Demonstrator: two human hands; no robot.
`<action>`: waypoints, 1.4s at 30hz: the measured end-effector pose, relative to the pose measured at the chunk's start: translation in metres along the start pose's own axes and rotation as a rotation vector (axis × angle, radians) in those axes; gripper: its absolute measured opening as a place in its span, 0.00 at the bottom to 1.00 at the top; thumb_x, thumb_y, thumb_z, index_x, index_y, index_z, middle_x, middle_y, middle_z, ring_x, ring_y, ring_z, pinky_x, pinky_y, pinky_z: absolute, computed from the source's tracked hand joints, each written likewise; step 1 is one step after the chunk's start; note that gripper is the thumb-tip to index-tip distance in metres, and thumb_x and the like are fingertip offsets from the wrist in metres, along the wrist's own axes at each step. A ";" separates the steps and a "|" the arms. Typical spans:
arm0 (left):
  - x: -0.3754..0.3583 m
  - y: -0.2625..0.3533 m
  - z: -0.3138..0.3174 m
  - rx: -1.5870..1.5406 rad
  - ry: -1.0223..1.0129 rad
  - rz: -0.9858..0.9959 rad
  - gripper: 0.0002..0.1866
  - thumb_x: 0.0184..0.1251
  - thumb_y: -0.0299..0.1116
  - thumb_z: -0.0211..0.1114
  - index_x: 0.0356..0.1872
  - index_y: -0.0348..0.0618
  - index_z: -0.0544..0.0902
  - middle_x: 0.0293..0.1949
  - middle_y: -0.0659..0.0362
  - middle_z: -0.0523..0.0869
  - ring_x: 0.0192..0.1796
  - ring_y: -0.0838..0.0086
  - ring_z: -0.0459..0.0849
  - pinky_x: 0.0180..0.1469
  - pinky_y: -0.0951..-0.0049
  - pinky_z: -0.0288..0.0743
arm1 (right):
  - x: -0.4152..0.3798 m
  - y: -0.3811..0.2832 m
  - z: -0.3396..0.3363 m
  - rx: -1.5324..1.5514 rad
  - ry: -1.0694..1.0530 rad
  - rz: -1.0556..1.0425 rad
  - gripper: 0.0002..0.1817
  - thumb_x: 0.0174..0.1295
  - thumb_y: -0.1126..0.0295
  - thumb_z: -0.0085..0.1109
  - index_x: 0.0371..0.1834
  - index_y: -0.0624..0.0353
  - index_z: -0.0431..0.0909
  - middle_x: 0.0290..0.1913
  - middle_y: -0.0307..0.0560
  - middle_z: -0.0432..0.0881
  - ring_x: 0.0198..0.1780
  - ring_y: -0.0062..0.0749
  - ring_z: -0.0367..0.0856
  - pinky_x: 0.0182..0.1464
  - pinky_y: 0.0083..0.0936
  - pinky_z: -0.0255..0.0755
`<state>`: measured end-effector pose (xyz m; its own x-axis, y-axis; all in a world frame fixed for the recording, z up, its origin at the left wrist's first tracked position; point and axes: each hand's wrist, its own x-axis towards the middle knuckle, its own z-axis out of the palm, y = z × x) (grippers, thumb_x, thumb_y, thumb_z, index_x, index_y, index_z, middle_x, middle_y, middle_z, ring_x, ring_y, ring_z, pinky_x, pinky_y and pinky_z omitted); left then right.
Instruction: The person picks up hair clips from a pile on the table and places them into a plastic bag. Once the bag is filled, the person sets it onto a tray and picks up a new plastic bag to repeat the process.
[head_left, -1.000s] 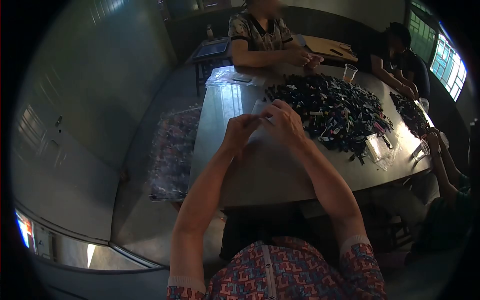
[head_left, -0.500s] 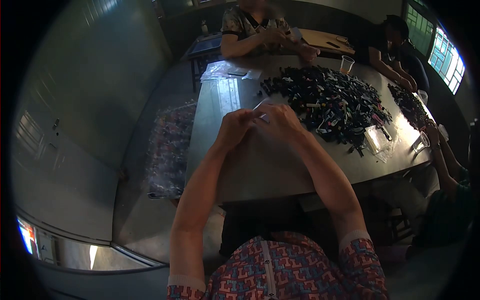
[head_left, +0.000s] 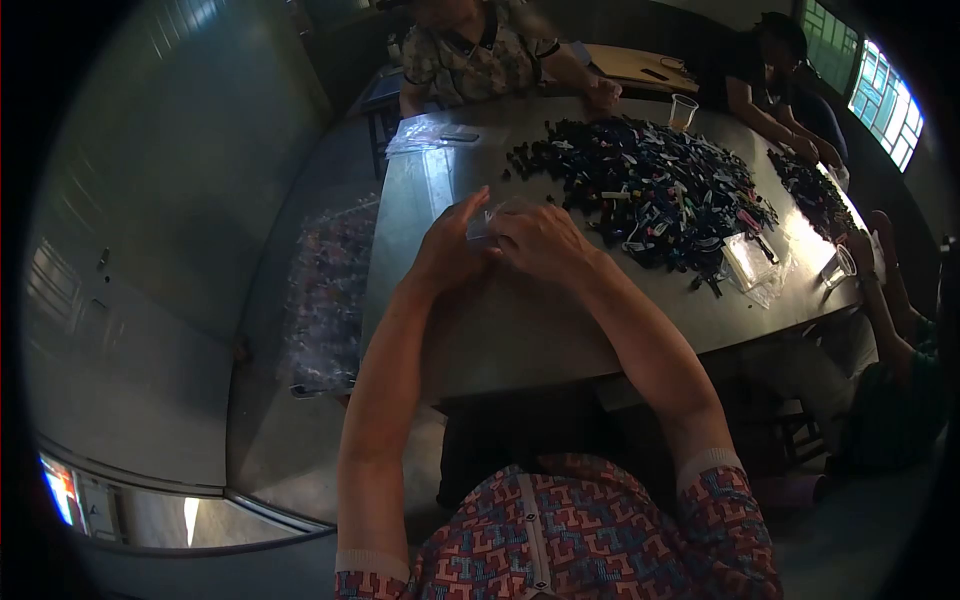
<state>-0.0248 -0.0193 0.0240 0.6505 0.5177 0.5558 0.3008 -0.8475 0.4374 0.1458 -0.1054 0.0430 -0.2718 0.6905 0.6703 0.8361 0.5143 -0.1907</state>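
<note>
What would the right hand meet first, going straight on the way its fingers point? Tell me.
The right hand would first press into the clear plastic at its fingertips, then likely the left hand; the depth between them is unclear.

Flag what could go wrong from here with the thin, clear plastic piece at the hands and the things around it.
The thin, clear plastic piece could slip or crease, being so flimsy between the left hand and right hand. The right hand is near the large heap of small, mostly dark pieces and might scatter some. The clear plastic cup by the heap's far edge might tip if jostled.
</note>
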 end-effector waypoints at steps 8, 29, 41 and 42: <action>0.000 0.000 0.005 -0.335 -0.172 -0.154 0.35 0.55 0.21 0.67 0.68 0.40 0.68 0.52 0.50 0.84 0.54 0.69 0.83 0.58 0.71 0.76 | 0.001 -0.006 -0.004 0.042 -0.222 0.090 0.10 0.56 0.69 0.58 0.41 0.52 0.81 0.33 0.48 0.85 0.38 0.49 0.84 0.40 0.44 0.75; -0.001 -0.019 0.010 -0.493 -0.113 -0.208 0.34 0.56 0.21 0.68 0.68 0.38 0.69 0.41 0.59 0.82 0.43 0.77 0.81 0.49 0.75 0.77 | 0.009 0.013 -0.039 0.255 -0.021 0.254 0.11 0.60 0.61 0.57 0.33 0.54 0.86 0.26 0.50 0.84 0.30 0.46 0.84 0.36 0.37 0.76; -0.001 -0.024 0.014 -0.590 -0.110 -0.263 0.32 0.56 0.21 0.70 0.65 0.40 0.71 0.41 0.63 0.81 0.46 0.81 0.79 0.53 0.78 0.73 | -0.038 0.115 -0.014 -0.444 0.010 0.337 0.11 0.59 0.67 0.60 0.44 0.50 0.87 0.35 0.45 0.87 0.40 0.42 0.85 0.47 0.39 0.78; -0.001 -0.025 0.014 -0.601 -0.120 -0.263 0.32 0.57 0.19 0.68 0.66 0.41 0.71 0.41 0.66 0.79 0.46 0.83 0.77 0.53 0.80 0.72 | -0.034 0.111 -0.018 -0.389 -0.060 0.368 0.12 0.58 0.69 0.60 0.45 0.49 0.86 0.36 0.46 0.87 0.40 0.42 0.85 0.47 0.38 0.78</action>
<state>-0.0239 -0.0003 0.0026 0.6920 0.6522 0.3093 0.0416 -0.4638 0.8849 0.2560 -0.0812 0.0115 0.0550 0.8232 0.5650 0.9930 0.0142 -0.1174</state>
